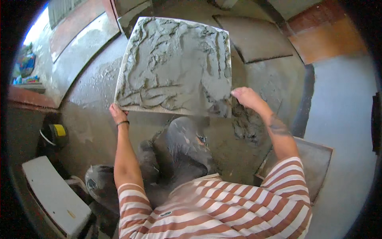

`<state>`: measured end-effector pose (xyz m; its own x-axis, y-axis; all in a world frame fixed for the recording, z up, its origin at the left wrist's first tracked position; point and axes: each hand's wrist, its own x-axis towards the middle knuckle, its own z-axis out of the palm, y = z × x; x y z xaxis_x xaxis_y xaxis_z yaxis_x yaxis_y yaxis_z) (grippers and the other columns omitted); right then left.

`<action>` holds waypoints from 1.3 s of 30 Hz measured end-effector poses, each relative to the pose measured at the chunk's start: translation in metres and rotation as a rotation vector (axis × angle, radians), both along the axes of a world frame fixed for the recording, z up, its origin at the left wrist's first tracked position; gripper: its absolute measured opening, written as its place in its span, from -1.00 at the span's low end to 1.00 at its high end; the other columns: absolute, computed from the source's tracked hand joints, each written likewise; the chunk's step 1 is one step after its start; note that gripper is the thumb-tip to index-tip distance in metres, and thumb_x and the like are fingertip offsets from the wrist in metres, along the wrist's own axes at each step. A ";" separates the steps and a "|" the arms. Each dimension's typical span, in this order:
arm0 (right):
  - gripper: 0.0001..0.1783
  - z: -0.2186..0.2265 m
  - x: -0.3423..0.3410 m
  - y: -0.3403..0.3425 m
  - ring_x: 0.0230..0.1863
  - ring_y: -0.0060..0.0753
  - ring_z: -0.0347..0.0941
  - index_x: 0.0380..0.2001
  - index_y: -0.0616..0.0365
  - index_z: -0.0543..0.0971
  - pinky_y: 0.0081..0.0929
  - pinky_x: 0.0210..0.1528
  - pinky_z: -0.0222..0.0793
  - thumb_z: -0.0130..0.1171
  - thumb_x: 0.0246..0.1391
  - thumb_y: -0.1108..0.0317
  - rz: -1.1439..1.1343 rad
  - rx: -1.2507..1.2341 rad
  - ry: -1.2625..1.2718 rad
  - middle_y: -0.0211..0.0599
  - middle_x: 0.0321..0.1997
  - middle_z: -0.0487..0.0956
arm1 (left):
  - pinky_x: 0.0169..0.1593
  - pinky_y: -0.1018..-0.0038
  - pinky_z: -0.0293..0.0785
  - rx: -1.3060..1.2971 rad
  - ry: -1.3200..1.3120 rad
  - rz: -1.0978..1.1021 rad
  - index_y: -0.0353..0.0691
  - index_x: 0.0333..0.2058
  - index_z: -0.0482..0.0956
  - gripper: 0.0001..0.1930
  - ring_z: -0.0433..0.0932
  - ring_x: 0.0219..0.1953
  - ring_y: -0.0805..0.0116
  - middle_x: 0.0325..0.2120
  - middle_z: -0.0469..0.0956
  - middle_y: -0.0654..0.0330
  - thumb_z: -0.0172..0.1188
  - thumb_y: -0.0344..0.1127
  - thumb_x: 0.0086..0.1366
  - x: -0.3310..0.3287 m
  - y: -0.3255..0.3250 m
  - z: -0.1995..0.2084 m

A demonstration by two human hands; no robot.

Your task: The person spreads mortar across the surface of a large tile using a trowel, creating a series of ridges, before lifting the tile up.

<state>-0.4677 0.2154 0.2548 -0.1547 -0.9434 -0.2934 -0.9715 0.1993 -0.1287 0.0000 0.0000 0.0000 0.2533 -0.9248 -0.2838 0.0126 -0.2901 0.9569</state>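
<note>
Floor: wet grey cement, glossy in patches, running below and beyond both hands

Tile (179, 63): up between the two hands, mostly ahead of the left grip and left of the right one; face buried in thick grey mortar, ridged and smeared, pale lined edge showing along the near side; squarish, so no clear long axis; mortar side up, near edge running across between the hands, far edge pointing away from the person

Flat slab (256, 38): brown-grey, roughly four-sided, beyond the right hand on the floor

White bench-like piece (57, 195): smooth, long, behind and left of the left hand

Mortar heap (250, 125): lumpy, dark, just nearer the person than the right hand

Bucket (55, 135): dark, yellow patch, well left of the left hand

Left hand (118, 114): clamped on the tile's near-left corner

Right hand (244, 97): closed on the right edge near its lower end, fingers partly hidden

Wristband (123, 123): thin, dark, just behind the left grip
</note>
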 end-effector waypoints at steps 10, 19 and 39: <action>-0.66 0.009 -0.016 -0.009 -0.25 0.03 0.52 -0.30 0.08 0.56 -0.05 -0.23 0.42 -0.15 0.18 0.13 -0.166 -0.012 0.343 -0.07 -0.32 0.59 | -0.63 0.56 0.34 0.000 -0.050 -0.022 -0.17 -0.03 0.26 -0.65 0.38 -0.65 0.45 -0.33 0.45 0.16 -0.24 -0.06 0.40 -0.024 0.011 0.029; -0.63 0.033 -0.017 -0.038 -0.20 0.02 0.51 -0.29 0.08 0.58 -0.05 -0.17 0.40 -0.15 0.19 0.10 -0.263 -0.138 0.246 -0.04 -0.31 0.59 | -0.66 0.56 0.35 -0.039 -0.128 0.046 -0.19 -0.04 0.29 -0.63 0.38 -0.67 0.42 -0.28 0.43 0.12 -0.23 -0.05 0.40 -0.014 0.004 0.013; -0.68 -0.039 0.016 -0.199 -0.74 -0.56 0.23 -0.37 0.08 0.32 -0.48 -0.74 0.21 -0.15 0.25 0.04 -0.822 0.328 -0.982 -0.41 -0.67 0.35 | -0.61 0.55 0.40 0.010 -0.041 -0.063 -0.20 -0.08 0.32 -0.68 0.42 -0.66 0.45 -0.38 0.45 0.17 -0.20 -0.09 0.40 -0.017 0.008 0.030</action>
